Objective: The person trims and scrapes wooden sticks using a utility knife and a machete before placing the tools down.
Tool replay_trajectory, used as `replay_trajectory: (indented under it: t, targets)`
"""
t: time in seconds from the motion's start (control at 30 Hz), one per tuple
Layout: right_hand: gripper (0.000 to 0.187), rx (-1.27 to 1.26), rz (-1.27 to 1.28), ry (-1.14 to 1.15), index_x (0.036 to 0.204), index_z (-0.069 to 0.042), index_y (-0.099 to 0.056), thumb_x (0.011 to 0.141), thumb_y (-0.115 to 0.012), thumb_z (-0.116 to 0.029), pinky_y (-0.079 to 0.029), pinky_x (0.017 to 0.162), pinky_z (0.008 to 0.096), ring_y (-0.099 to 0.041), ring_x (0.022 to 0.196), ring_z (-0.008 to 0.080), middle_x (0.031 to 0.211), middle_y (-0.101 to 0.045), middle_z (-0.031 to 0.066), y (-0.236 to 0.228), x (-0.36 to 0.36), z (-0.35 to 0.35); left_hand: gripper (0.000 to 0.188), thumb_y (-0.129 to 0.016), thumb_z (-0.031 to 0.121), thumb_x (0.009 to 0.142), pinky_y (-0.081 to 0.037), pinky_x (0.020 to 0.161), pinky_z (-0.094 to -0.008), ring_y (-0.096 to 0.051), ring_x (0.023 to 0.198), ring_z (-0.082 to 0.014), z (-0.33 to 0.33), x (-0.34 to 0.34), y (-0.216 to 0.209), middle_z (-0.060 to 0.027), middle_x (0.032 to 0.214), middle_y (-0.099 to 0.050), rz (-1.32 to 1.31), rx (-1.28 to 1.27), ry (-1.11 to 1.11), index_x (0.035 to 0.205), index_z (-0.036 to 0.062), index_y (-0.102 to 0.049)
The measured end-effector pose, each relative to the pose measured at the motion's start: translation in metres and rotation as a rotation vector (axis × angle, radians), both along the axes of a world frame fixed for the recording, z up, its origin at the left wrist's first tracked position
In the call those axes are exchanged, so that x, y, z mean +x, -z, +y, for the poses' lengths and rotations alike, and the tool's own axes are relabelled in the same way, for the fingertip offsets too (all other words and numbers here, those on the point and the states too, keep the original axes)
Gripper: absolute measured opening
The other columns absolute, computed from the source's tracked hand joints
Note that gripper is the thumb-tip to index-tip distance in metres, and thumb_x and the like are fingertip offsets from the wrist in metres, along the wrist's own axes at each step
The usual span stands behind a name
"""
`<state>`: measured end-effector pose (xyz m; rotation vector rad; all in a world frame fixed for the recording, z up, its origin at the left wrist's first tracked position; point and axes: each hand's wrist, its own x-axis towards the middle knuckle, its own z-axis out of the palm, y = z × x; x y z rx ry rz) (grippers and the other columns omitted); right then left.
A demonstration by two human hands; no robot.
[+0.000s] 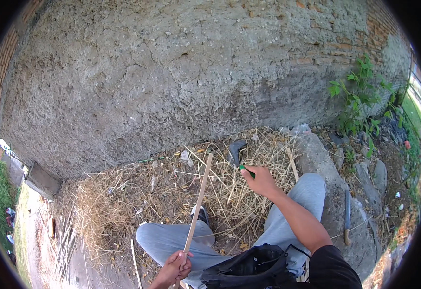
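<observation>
My left hand point(174, 267), low in the view, is closed round the lower part of a long, pale split-bamboo strip point(199, 200). The strip slants up and away from me over my left leg. Out to the right, above my right knee, my right hand point(261, 181) is closed on a small green-handled tool point(242, 168). The green end pokes out past the fingers; its blade or working part cannot be made out. This hand is apart from the strip. Thin pale shavings point(249, 197) cover the ground below it.
A rough wall point(172, 82) rises ahead. A dark curved piece point(236, 150) lies among the shavings. On the right, a long blade with a wooden handle point(347, 219) rests on a stone block point(323, 166). A black bag point(253, 267) sits in my lap; more strips point(66, 248) lie left.
</observation>
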<state>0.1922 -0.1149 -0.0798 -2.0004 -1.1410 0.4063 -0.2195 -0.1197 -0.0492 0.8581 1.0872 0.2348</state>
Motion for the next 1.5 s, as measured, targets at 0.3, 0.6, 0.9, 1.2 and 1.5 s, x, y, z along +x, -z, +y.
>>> replay_trajectory:
  t: [0.3, 0.6, 0.9, 1.2, 1.5]
  targets:
    - [0.036, 0.380, -0.111, -0.653, 0.117, -0.005, -0.070, 0.095, -0.062, -0.033, -0.054, 0.056, 0.0356, -0.070, 0.065, 0.0236, 0.100, -0.073, 0.0159, 0.026, -0.080, -0.019, 0.043, -0.031, 0.038, 0.108, -0.033, 0.044, -0.0246, -0.033, 0.048, -0.0092, 0.008, 0.030, 0.008, -0.0036, 0.069, -0.046, 0.017, -0.004, 0.118, 0.113, 0.0005, -0.051]
    - [0.033, 0.348, -0.227, -0.721, 0.118, -0.012, -0.068, 0.092, -0.065, -0.033, -0.045, 0.043, 0.0374, -0.060, 0.050, 0.0259, 0.069, -0.063, 0.0051, 0.012, -0.092, -0.032, 0.037, -0.033, 0.034, 0.109, -0.023, 0.040, -0.0239, -0.026, 0.045, -0.0064, 0.027, 0.090, -0.004, 0.0039, 0.056, -0.031, -0.058, 0.033, 0.121, 0.091, 0.0064, -0.050]
    - [0.031, 0.425, -0.438, -0.547, 0.112, -0.014, -0.067, 0.090, -0.068, -0.035, -0.039, 0.036, 0.0355, -0.054, 0.043, 0.0219, 0.062, -0.055, 0.0026, 0.000, -0.093, -0.031, 0.035, -0.037, 0.035, 0.108, -0.018, 0.040, -0.0237, -0.023, 0.045, -0.0042, 0.027, 0.098, -0.015, 0.0059, 0.059, -0.030, -0.117, 0.036, 0.106, 0.089, 0.0078, -0.046]
    - [0.038, 0.137, -0.245, -0.083, 0.114, -0.007, -0.069, 0.096, -0.058, -0.038, -0.048, 0.049, 0.0433, -0.060, 0.049, 0.0292, 0.060, -0.063, 0.0117, -0.005, -0.008, 0.006, 0.035, -0.038, 0.036, 0.108, -0.018, 0.040, -0.0237, -0.026, 0.045, -0.0049, 0.007, 0.083, -0.014, 0.0053, 0.059, -0.030, -0.072, -0.085, 0.169, 0.090, 0.0075, -0.046]
    - [0.037, 0.319, -0.101, -0.289, 0.114, -0.002, -0.071, 0.095, -0.061, -0.033, -0.053, 0.055, 0.0383, -0.066, 0.056, 0.0280, 0.082, -0.072, 0.0164, -0.004, -0.043, -0.019, 0.036, -0.041, 0.036, 0.107, -0.019, 0.040, -0.0246, -0.026, 0.046, -0.0054, 0.023, 0.039, -0.009, 0.0048, 0.059, -0.033, 0.051, 0.016, 0.144, 0.092, 0.0043, -0.050]
